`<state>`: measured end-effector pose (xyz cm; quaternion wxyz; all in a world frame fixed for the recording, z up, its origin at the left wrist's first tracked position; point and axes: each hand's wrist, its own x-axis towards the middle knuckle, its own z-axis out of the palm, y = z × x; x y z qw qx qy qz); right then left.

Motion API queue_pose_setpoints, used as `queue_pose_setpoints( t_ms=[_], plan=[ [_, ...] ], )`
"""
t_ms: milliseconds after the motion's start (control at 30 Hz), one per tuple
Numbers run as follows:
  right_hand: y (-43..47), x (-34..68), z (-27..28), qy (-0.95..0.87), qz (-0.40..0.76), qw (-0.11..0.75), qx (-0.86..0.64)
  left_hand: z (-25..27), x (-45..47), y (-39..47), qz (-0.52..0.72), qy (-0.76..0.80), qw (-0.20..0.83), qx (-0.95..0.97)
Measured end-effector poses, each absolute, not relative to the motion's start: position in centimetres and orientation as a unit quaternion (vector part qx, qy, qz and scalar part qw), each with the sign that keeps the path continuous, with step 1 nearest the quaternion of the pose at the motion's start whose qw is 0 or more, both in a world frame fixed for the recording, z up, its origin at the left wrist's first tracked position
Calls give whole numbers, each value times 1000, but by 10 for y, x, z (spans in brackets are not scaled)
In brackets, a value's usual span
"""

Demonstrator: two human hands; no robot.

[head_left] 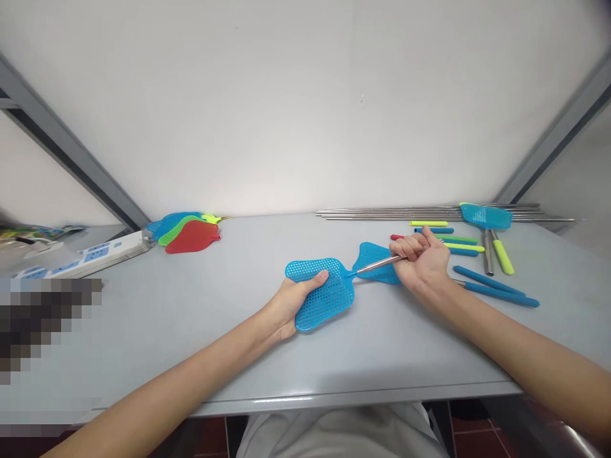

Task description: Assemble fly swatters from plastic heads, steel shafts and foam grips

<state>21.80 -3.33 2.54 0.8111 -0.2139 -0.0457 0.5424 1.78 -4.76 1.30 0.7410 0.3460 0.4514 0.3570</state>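
Observation:
My left hand (291, 299) grips a blue perforated fly swatter head (327, 299), its thumb lying across the mesh. A thin metal rod (377, 264) meets the neck of this head. Around the rod my right hand (422, 257) is closed, the fingers curled up. Behind the rod, a second blue swatter head (375, 254) lies on the table, partly hidden by my right hand. Close to the right wrist are blue handle grips (501, 296), and a lime grip (463, 247) lies just beyond the right hand.
Steel rods (382, 213) lie along the wall. At the right stands a blue piece (487, 216) above a metal tube (487, 254) and a lime grip (503, 257). Red, green and blue swatter heads (193, 235) lie at left, beside a white power strip (102, 252). The grey table's (267, 369) front edge is near me.

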Motion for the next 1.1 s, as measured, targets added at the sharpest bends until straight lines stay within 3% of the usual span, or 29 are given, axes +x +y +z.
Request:
queue_pose_setpoints(
  t_ms=[633, 1100],
  plan=[
    [-42, 218, 40, -54, 562, 798, -209, 26, 7, -46, 374, 392, 742, 394],
    [-46, 210, 35, -86, 573, 785, -218, 29, -2, -37, 382, 471, 691, 394]
  ],
)
